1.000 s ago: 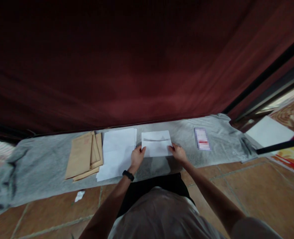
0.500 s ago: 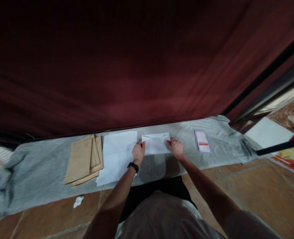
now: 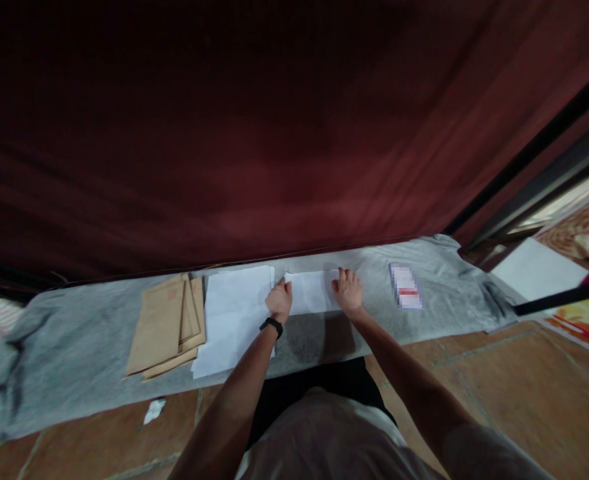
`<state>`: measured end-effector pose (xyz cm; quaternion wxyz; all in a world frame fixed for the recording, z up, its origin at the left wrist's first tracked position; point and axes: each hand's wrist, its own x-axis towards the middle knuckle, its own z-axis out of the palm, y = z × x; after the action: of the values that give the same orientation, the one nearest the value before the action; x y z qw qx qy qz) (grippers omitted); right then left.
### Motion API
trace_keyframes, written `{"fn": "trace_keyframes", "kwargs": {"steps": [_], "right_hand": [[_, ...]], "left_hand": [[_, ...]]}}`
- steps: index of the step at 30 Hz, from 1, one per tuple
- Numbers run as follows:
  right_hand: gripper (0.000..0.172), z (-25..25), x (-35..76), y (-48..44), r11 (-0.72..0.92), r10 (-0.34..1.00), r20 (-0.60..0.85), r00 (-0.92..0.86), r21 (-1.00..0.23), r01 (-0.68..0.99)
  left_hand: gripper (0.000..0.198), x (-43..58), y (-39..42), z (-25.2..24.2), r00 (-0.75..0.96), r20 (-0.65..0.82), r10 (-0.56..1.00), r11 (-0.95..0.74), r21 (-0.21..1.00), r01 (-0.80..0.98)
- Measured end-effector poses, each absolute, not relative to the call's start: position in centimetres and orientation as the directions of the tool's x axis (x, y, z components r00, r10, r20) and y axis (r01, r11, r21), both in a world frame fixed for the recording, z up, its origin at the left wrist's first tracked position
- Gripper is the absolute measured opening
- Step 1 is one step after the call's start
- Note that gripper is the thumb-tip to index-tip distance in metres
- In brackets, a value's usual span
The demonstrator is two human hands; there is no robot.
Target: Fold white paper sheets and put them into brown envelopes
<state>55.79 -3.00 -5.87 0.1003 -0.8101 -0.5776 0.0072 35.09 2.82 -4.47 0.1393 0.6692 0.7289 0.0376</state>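
A folded sheet of white paper (image 3: pixel 312 293) lies crosswise on the grey cloth in front of me. My left hand (image 3: pixel 278 301), a black band on its wrist, grips the left end between thumb and curled fingers. At the far right corner, my right hand (image 3: pixel 348 292) holds the sheet, thumb on the near side and fingers along the far edge. Just left of my left hand rests a stack of white paper (image 3: pixel 234 317). Several brown envelopes (image 3: pixel 162 323) overlap beyond that stack.
The grey cloth (image 3: pixel 84 360) covers a long, narrow surface against a dark red wall (image 3: pixel 274 167). A blurred-out card or packet (image 3: pixel 406 287) lies on the right. Crumpled white tissue (image 3: pixel 154 411) is on the tiled floor (image 3: pixel 524 373). A dark bar (image 3: pixel 564 298) stands at far right.
My right hand has shifted up to the sheet's far right corner. The far edge, which stood slightly open before, now lies flatter. My left hand stays at the left end.
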Motion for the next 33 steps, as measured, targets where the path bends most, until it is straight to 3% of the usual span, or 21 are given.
{"fn": "trace_keyframes", "kwargs": {"steps": [3,8,21,23,28,33], "right_hand": [[0.051,-6.6,54.4,-3.6,-0.137,0.963,0.202,0.176,-0.192,0.972],[0.054,-8.8,52.2,-4.4,0.015,0.977,0.209,0.032,-0.22,0.975],[0.054,-10.1,51.6,-4.8,0.009,0.975,0.216,0.042,-0.229,0.973],[0.055,-10.0,51.5,-4.9,0.008,0.977,0.207,0.042,-0.234,0.972],[0.054,-9.7,51.6,-5.1,0.008,0.988,0.154,0.025,-0.213,0.977],[0.053,-9.3,51.9,-5.0,0.01,0.99,0.139,0.023,-0.235,0.972]], "left_hand": [[0.042,35.1,2.7,-4.8,-0.053,-0.138,0.989,0.085,0.237,0.968],[0.044,35.1,2.6,-4.9,-0.041,-0.129,0.991,0.069,0.224,0.972],[0.041,35.5,1.6,-4.2,0.032,-0.069,0.997,-0.018,0.197,0.98],[0.045,36.2,0.7,-4.2,0.096,-0.01,0.995,-0.092,0.191,0.977],[0.051,38.7,-1.7,-6.1,0.487,0.144,0.862,-0.507,0.226,0.832],[0.055,38.8,-2.1,-8.6,0.459,0.081,0.885,-0.462,0.281,0.841]]}}
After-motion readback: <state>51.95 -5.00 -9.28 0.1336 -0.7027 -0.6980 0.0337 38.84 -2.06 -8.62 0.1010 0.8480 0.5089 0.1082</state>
